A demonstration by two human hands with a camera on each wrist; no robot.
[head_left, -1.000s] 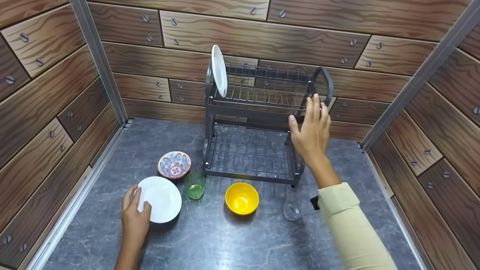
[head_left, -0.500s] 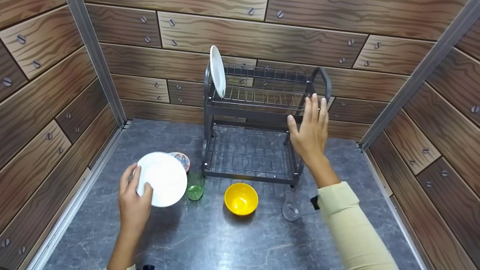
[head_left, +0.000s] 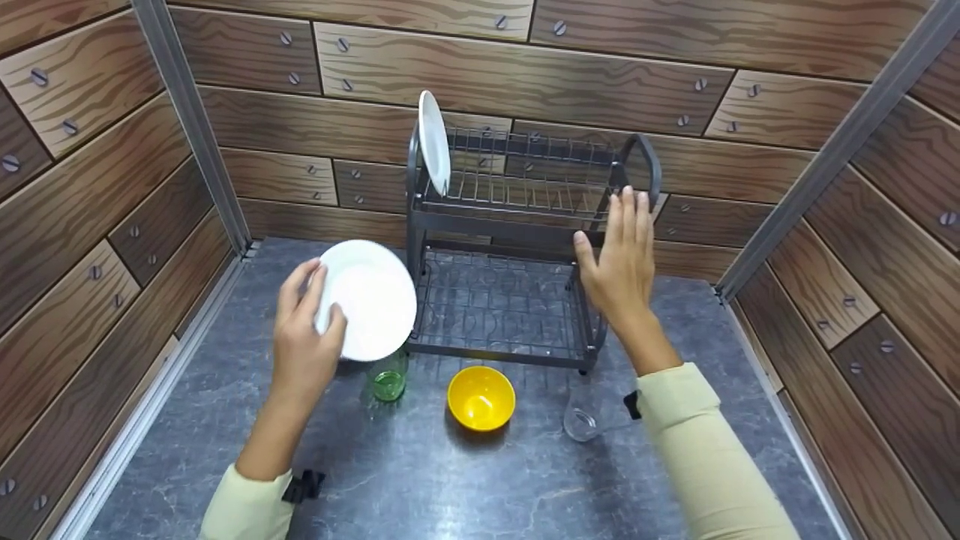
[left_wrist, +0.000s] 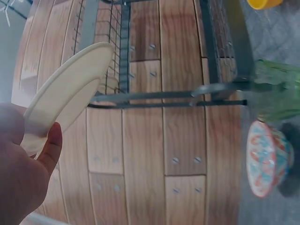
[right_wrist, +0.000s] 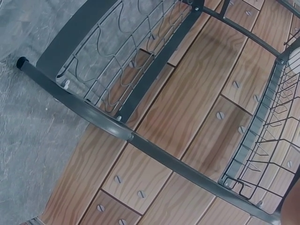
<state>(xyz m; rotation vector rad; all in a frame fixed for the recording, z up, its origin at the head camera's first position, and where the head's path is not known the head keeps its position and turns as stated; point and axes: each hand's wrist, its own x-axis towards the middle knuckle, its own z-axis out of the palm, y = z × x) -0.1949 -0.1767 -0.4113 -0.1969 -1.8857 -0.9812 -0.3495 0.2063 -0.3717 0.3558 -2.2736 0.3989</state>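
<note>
My left hand (head_left: 307,330) pinches a white plate (head_left: 373,300) by its left rim, thumb on the upper face. The plate is in the air left of the black dish rack (head_left: 495,225); the left wrist view shows it tilted. Behind it, in the head view, the patterned bowl is hidden, but the left wrist view shows this red-and-blue bowl (left_wrist: 261,159) beside a green glass (left_wrist: 276,91). My right hand (head_left: 619,270) lies with straight fingers at the rack's right side; whether it touches the frame I cannot tell. Another white plate (head_left: 434,146) stands upright in the rack's upper tier, at its left end.
A yellow bowl (head_left: 481,399) stands in front of the rack on the grey marbled surface (head_left: 450,487). To its right is a clear glass (head_left: 582,421), near the right sleeve. Wood-patterned walls (head_left: 525,75) close in the back and both sides.
My left hand has lifted the white plate off the surface and carried it up and right toward the rack, covering the patterned bowl. My right hand has stayed in place.
</note>
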